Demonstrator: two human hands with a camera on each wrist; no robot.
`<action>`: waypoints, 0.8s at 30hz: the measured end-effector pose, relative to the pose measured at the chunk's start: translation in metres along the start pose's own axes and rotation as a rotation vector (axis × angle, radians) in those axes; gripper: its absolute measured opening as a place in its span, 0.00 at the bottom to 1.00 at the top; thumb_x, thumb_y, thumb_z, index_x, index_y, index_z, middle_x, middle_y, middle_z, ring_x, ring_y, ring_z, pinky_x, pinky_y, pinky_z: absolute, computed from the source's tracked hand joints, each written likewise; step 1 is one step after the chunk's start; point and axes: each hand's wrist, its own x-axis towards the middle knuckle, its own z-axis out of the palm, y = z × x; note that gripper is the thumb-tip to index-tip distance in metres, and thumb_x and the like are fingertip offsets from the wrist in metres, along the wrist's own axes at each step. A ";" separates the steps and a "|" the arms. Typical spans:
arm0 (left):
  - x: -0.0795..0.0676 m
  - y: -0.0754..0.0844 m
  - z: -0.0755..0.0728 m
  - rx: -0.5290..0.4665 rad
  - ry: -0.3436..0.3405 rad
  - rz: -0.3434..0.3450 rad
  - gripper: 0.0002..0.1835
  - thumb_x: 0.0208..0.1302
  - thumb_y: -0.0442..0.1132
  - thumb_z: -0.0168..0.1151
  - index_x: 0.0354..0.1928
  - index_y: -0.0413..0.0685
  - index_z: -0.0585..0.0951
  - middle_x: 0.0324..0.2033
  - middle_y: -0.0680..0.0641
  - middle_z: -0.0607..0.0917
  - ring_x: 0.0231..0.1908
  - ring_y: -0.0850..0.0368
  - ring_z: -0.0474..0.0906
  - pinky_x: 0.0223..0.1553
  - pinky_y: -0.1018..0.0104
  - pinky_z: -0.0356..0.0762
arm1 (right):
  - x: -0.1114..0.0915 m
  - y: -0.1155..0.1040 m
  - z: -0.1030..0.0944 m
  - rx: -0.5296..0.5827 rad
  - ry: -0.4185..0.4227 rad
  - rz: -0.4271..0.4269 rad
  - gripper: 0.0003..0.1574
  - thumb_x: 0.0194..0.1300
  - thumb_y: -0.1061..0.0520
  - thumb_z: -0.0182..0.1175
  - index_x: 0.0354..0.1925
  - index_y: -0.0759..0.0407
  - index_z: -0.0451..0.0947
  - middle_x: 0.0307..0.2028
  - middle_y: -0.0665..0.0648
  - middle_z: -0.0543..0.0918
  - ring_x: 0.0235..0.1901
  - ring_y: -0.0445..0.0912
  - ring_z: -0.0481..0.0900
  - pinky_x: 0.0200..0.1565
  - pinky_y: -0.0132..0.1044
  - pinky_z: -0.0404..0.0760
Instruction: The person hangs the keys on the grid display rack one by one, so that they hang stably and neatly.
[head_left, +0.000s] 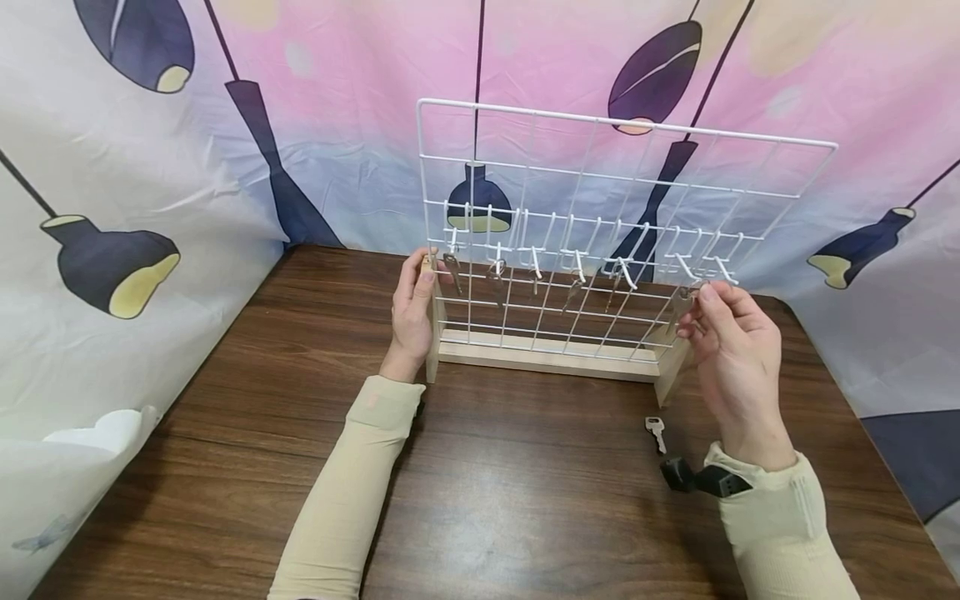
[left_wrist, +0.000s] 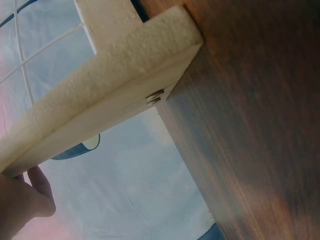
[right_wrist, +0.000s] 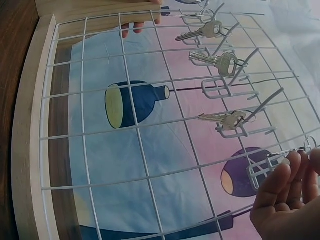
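Observation:
A white wire grid rack (head_left: 630, 124) stands upright on a wooden base (head_left: 551, 357). My left hand (head_left: 411, 312) grips the rack's left wooden side post (head_left: 433, 333); in the left wrist view its fingers lie against the wood. My right hand (head_left: 738, 350) pinches a key (right_wrist: 290, 152) by its ring, close to the hooks at the rack's right end. Whether that ring is round a hook, I cannot tell. Several silver keys hang by rings from other white hooks, among them one key (head_left: 452, 273) at the far left. A loose key (head_left: 656, 432) lies on the table.
The brown wooden table (head_left: 517, 500) carries the rack. Behind it hangs a patterned curtain (head_left: 360, 125), which also closes off both sides. A black strap device (head_left: 705, 477) sits on my right wrist, close to the loose key in the head view.

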 end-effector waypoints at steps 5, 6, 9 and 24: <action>0.000 -0.001 0.000 -0.001 0.002 -0.004 0.22 0.75 0.38 0.40 0.61 0.26 0.64 0.43 0.51 0.76 0.42 0.51 0.75 0.52 0.60 0.70 | 0.002 0.001 0.001 -0.040 -0.008 0.017 0.03 0.67 0.68 0.57 0.38 0.70 0.77 0.30 0.60 0.80 0.27 0.47 0.77 0.29 0.31 0.78; 0.000 -0.001 0.000 0.001 0.002 -0.005 0.22 0.75 0.38 0.40 0.61 0.26 0.64 0.43 0.51 0.77 0.42 0.50 0.75 0.52 0.60 0.70 | 0.002 0.001 0.000 -0.045 -0.010 0.023 0.03 0.67 0.68 0.57 0.38 0.70 0.77 0.30 0.60 0.80 0.27 0.46 0.77 0.29 0.31 0.78; 0.000 -0.001 -0.001 -0.001 0.000 -0.007 0.22 0.75 0.38 0.40 0.61 0.27 0.64 0.43 0.51 0.77 0.42 0.48 0.75 0.53 0.60 0.70 | 0.003 0.002 0.000 -0.051 -0.017 0.034 0.03 0.67 0.68 0.57 0.38 0.69 0.77 0.30 0.59 0.80 0.27 0.46 0.78 0.29 0.31 0.78; 0.000 0.000 0.000 0.013 -0.002 0.000 0.21 0.75 0.38 0.40 0.61 0.28 0.65 0.43 0.51 0.76 0.42 0.53 0.76 0.53 0.59 0.70 | -0.004 0.010 -0.015 -0.140 0.008 0.140 0.03 0.70 0.64 0.56 0.42 0.64 0.74 0.30 0.56 0.79 0.28 0.44 0.77 0.30 0.31 0.76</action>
